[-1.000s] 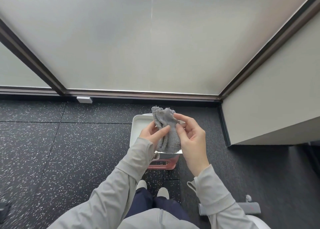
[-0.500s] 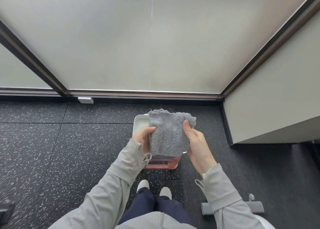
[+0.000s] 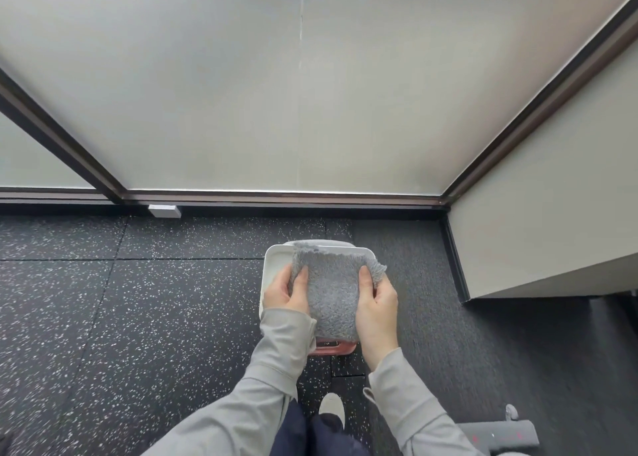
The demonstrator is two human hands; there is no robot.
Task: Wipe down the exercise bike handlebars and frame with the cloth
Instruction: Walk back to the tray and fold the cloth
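Cloth now spread flat between both hands; 1 s ago it was a bunched wad, 0.5 s ago half opened, and hands have dropped lower in view. Left hand pinches the left edge, thumb on the front face, other fingers behind the fabric. Right hand pinches the right edge the same way. Grey terry cloth hangs upright, long axis roughly top to bottom, over a white tray-like top w/ a red base on the speckled rubber floor.

Bike handlebars not in view. Only likely bike part: grey foot bar w/ red marks at lower right, well apart from the cloth, behind and to the person's right. So right hand is nearer; I'd judge the next move needs a turn that way before any wiping starts. Wiping not yet begun.
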